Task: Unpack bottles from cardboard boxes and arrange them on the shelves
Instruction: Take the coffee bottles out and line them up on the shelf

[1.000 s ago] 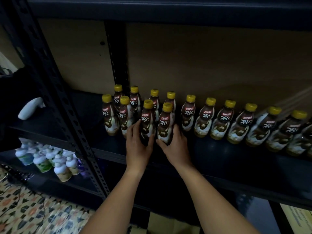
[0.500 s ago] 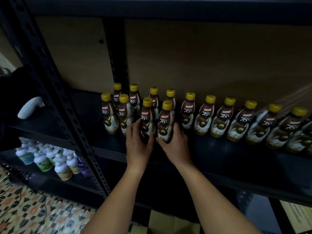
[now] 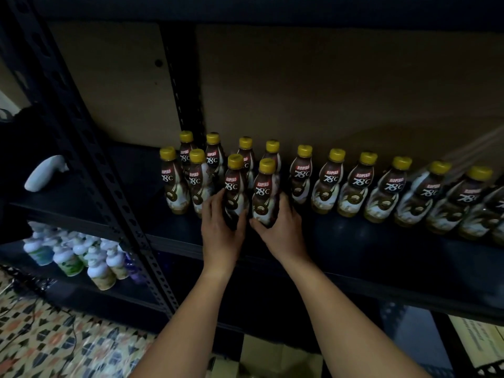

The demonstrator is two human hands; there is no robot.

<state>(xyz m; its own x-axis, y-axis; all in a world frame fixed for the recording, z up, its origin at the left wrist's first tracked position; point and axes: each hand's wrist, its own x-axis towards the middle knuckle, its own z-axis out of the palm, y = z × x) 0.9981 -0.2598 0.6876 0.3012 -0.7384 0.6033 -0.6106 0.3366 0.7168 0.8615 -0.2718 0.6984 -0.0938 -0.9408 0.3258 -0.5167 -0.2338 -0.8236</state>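
A bottle row [image 3: 357,184] is ranged along the shelf [image 3: 368,244]; two front bottles are grasped, one [image 3: 235,186] by the left hand [image 3: 221,230], the other [image 3: 264,195] by the right hand [image 3: 281,230].

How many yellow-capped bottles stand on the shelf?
14 bottles: eight clustered left, two gripped by left hand and right hand; six in a row rightward. More may hide at right.

White spray bottle [image 3: 45,173], patterned floor [image 3: 41,342]

I see two bare forearms, no sleeves in view; left hand [image 3: 221,230] and right hand [image 3: 281,227] ungloved; no rings or watch, as far as this dim light shows.
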